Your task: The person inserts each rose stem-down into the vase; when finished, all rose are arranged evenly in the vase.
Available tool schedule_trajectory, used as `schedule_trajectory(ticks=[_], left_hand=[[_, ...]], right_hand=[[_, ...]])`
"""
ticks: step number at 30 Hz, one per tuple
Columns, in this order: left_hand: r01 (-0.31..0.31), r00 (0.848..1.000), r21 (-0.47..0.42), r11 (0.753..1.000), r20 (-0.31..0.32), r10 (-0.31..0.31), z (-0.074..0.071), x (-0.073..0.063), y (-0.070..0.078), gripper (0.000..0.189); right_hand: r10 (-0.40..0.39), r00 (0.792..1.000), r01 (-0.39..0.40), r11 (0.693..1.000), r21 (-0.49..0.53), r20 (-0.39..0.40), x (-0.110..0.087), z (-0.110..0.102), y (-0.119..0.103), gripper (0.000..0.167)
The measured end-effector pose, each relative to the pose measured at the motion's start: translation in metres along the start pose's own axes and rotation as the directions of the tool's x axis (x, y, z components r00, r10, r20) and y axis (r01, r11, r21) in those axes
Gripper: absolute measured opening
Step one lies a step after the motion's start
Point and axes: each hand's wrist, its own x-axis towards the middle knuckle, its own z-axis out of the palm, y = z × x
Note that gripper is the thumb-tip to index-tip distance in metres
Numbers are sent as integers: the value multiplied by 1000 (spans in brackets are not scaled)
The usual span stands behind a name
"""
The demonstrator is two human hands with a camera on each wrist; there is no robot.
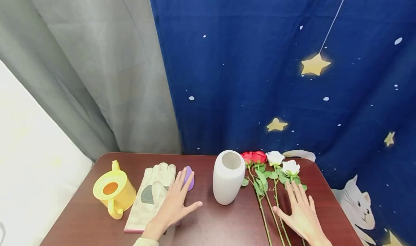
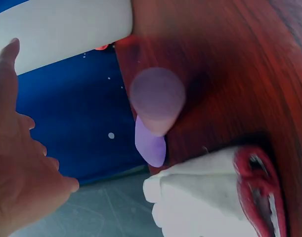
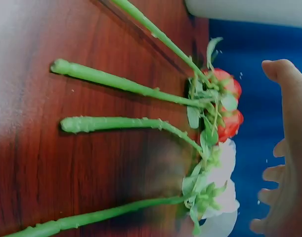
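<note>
My left hand (image 1: 175,206), fingers straight and spread, is held over the right side of a pair of cream work gloves (image 1: 141,210) with grey patches and red-trimmed cuffs. Under it lies a purple tool with a rounded flat end (image 1: 190,179), its middle covered by the hand; the left wrist view shows its handle end (image 2: 157,94). My right hand (image 1: 302,215) is spread over the stems of artificial roses, two red roses (image 1: 253,157) and two white roses (image 1: 290,167). Between the hands a white vase (image 1: 228,183) stands upright. Neither hand holds anything.
A yellow watering can (image 1: 121,192) stands at the table's left, beside the gloves. The brown table (image 1: 208,231) ends at a grey curtain (image 1: 130,76) and a blue starry curtain (image 1: 243,76). The rose stems (image 3: 121,86) point towards the near edge.
</note>
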Motion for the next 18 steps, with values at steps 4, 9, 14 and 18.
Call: schedule_trajectory(ticks=[4,9,14,18], left_hand=[[46,999,-166,985,15,-44,0,6,7,100],[165,986,-376,912,75,-147,-2,18,22,95],[221,975,-549,806,155,-161,2,33,35,84],[197,980,-615,763,146,-135,-10,46,53,85]], right_hand=[[79,993,-88,991,104,88,2,-7,10,81],[210,961,-237,961,145,182,6,-11,29,65],[341,893,-403,896,185,294,8,-6,49,54],[370,871,-447,870,207,323,11,-2,55,49]])
